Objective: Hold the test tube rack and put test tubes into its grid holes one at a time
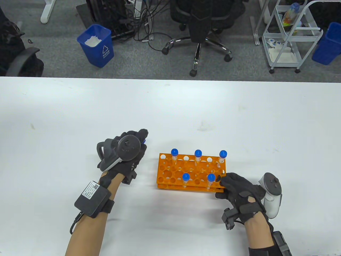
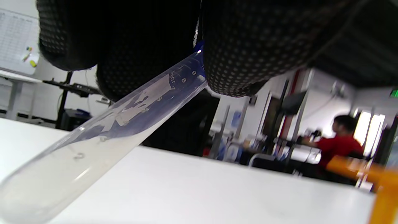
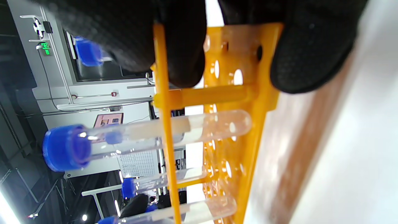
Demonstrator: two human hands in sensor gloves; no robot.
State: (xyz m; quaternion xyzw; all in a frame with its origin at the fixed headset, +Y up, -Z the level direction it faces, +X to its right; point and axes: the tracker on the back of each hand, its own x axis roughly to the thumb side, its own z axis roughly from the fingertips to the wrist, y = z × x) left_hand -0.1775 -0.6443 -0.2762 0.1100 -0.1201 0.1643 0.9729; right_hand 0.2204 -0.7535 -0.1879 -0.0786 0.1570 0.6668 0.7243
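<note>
The orange rack sat on the white desk. Five tubes with blue caps already stood in it: three in the far row and two in the near row. Many holes in the rack had no tube yet, so the job looked partly done.

The right hand held the rack at its near right corner. In the right wrist view, its fingers pressed on the top plate and the thumb pressed on the bottom plate, so the rack was pinched between them and could not slide.

The left hand was off to the left of the rack, not touching it. In the left wrist view, its fingers pinched one more tube near its capped end. The tube lay slanted, with its round bottom pointing down toward the desk.

The step in hand seemed to be bringing this sixth tube to the rack. The next move would likely need the left hand to travel right, stand the tube straight up, pick a hole with nothing in it, and lower the round end in gently. The tubes already standing were in the way, so the hand should come in from above.
</note>
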